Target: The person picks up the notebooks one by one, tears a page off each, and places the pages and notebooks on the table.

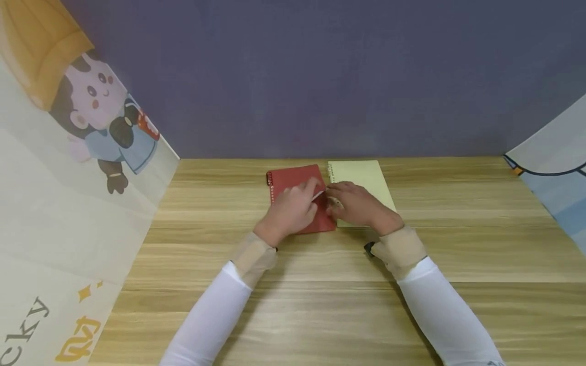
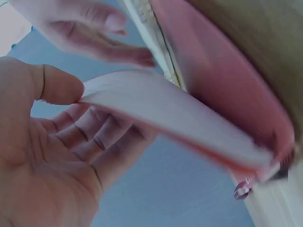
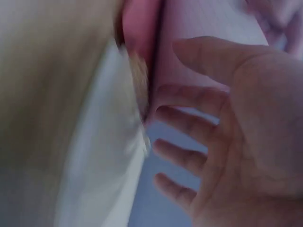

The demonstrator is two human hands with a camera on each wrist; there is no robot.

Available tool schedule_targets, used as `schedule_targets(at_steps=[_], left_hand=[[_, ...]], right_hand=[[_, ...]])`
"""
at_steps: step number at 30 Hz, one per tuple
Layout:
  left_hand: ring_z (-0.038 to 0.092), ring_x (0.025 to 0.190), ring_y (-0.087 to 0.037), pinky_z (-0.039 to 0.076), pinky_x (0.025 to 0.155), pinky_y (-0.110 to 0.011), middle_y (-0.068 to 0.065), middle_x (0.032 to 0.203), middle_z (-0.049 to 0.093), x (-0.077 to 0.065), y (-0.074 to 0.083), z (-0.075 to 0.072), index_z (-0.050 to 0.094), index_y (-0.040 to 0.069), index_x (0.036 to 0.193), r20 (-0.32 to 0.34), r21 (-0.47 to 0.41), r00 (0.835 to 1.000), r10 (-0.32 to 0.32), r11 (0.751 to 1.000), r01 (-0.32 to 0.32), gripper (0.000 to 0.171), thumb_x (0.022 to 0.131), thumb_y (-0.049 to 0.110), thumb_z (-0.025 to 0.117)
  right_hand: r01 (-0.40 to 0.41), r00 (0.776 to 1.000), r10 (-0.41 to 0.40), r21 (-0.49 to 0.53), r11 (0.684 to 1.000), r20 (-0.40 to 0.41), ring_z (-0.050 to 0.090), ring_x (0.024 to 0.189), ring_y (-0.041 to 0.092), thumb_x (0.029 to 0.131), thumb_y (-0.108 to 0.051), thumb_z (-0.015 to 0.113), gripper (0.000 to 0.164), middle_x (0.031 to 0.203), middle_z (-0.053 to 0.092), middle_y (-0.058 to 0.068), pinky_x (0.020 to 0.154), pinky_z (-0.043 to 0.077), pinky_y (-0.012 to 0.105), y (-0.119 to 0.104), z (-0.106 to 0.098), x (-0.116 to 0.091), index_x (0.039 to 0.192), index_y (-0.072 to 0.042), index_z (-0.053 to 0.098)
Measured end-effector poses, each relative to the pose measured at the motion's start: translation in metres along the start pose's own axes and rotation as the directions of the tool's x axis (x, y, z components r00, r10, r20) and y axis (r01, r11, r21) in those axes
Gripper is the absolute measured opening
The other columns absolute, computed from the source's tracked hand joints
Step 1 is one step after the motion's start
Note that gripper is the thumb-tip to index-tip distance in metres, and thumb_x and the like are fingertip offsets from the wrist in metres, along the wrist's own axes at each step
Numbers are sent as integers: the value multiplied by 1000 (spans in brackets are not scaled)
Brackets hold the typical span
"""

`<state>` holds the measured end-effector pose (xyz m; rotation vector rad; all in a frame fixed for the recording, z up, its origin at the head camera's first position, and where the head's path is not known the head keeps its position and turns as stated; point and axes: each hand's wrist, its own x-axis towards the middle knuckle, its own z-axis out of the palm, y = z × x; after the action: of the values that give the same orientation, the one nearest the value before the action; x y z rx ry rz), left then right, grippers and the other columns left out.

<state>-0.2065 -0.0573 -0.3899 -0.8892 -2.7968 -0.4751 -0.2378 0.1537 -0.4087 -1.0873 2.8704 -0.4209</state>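
Observation:
A red spiral notebook (image 1: pixel 293 176) lies on the table with its coil along the left side. My left hand (image 1: pixel 291 209) is over it, pinching a lifted flap between thumb and fingers. In the left wrist view this flap (image 2: pixel 142 97) is white on one face and red on the other, and bends upward from the notebook. My right hand (image 1: pixel 356 204) hovers at the notebook's right edge, partly over a pale yellow spiral notebook (image 1: pixel 361 174). Its fingers (image 3: pixel 189 123) are spread and loosely bent, with nothing held in the right wrist view.
The two notebooks lie side by side on a wood-grain table (image 1: pixel 320 305), near its far edge. A dark blue-grey wall panel (image 1: pixel 320 76) rises behind. Pale panels with cartoon prints (image 1: pixel 105 96) stand at the left and right.

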Motion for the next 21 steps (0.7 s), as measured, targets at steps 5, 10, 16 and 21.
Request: schedule_targets(at_steps=[5, 10, 16, 21], left_hand=[[55, 70, -15, 45, 64, -31, -5, 116, 52, 1, -4, -9, 29, 19, 139, -34, -43, 999, 5, 999, -6, 57, 85, 12, 46], [48, 54, -13, 41, 59, -27, -9, 123, 49, -1, -7, -28, 15, 33, 146, -33, -102, 999, 3, 995, -6, 73, 85, 9, 46], [49, 61, -13, 40, 60, -28, -4, 116, 52, -10, -12, -53, 36, 24, 137, -11, -120, 995, -97, 988, 95, 55, 85, 16, 51], [47, 53, -14, 38, 49, -28, 1, 71, 51, -14, -14, -63, 48, 15, 107, -11, -143, 974, -225, 965, 221, 20, 90, 26, 43]], right_hand=[[107, 994, -107, -81, 991, 1, 41, 121, 29, 90, -38, 52, 41, 125, 50, 5, 100, 25, 44, -13, 16, 8, 122, -13, 57], [68, 998, -67, -66, 995, 18, 40, 121, 28, 91, -40, 50, 41, 129, 49, 6, 101, 22, 45, -15, 19, 8, 121, -13, 58], [53, 998, -51, -80, 995, 25, 38, 124, 26, 91, -41, 49, 45, 134, 46, 6, 101, 20, 44, -15, 18, 9, 126, -14, 55], [30, 999, -27, -83, 996, 39, 37, 125, 26, 91, -41, 49, 45, 135, 45, 6, 101, 20, 44, -18, 16, 10, 128, -16, 54]])
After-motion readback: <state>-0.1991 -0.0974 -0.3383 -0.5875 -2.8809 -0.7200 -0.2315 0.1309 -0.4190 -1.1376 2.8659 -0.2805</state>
